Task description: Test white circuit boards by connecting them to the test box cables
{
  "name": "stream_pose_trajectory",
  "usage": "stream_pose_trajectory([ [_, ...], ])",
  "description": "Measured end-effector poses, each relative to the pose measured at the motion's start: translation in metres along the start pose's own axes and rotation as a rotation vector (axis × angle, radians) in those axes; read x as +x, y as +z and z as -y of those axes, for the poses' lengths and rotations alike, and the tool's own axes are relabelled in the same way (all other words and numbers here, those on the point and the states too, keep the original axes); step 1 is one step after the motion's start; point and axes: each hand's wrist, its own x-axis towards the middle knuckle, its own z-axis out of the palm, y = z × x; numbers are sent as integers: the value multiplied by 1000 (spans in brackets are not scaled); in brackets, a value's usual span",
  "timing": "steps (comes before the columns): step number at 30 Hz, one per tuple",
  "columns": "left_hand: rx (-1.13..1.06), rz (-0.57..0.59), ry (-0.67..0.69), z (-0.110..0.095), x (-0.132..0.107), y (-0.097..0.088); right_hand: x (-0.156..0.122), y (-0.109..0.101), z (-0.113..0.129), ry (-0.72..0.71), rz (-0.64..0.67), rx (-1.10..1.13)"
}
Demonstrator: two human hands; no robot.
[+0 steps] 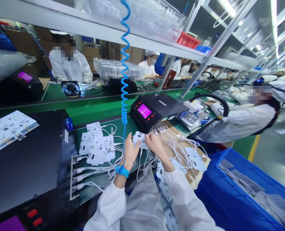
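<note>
A small white circuit board (pixel 138 137) is held up between my hands over the bench edge. My left hand (pixel 131 150) grips its left side with thumb and fingers. Curled against the board's right edge are the fingers of my right hand (pixel 154 143); whether they also hold a small part is hidden. A white cable (pixel 140 160) hangs just below the board. Around my left wrist is a blue wrist strap (pixel 122 171), with a blue coiled cord (pixel 125 80) above it. Several white boards with cables attached, one a larger board (pixel 100 149), lie to the left of my hands.
A black tester (pixel 146 112) with a lit screen stands ahead, with white cables (pixel 173 141) bundled to its right. Another black box (pixel 31 160) fills the left side, carrying stacked boards (pixel 9 130). A blue bin (pixel 248 189) is at the right, near a seated co-worker (pixel 243 122).
</note>
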Motion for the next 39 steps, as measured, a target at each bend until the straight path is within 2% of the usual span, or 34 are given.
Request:
stream_pose_trajectory([
  [4, -26, 19, 36, -8, -6, -4, -2, -1, 0, -44, 9, 257],
  [7, -40, -1, 46, -12, -15, -13, -17, -3, 0, -127, 4, 636],
  [9, -73, -40, 33, -15, -23, -22, -35, -2, 0, -180, -83, 789],
  [12, -222, -113, -18, -23, -37, -36, -71, 8, 1, -111, -245, 747],
  [13, -270, -137, -35, -26, -43, -40, -83, 14, 2, -73, -242, 754],
  [15, -303, -178, -55, -34, -55, -47, -104, 26, 7, -33, -148, 846],
  [18, -306, -211, -67, -46, -68, -53, -125, 37, 17, -53, -72, 923],
  [21, -464, -238, -121, -52, -72, -56, -135, 35, 23, -95, -176, 715],
  [24, -606, -359, -119, -57, -71, -62, -145, 29, 20, -126, -182, 516],
  [27, -572, -390, -71, -61, -71, -71, -168, 27, 8, -200, 29, 407],
  [30, -473, -308, -78, -62, -74, -72, -196, 23, -10, -327, 316, 360],
  [32, -475, -232, -90, -60, -77, -67, -206, 15, -24, -392, 373, 331],
  [34, -511, -157, -96, -58, -78, -56, -199, 1, -41, -408, 251, 252],
  [37, -509, -61, -61, -58, -78, -37, -161, -20, -64, -335, -46, -43],
  [39, -491, -2, -23, -60, -76, -22, -127, -28, -77, -298, -86, -286],
])
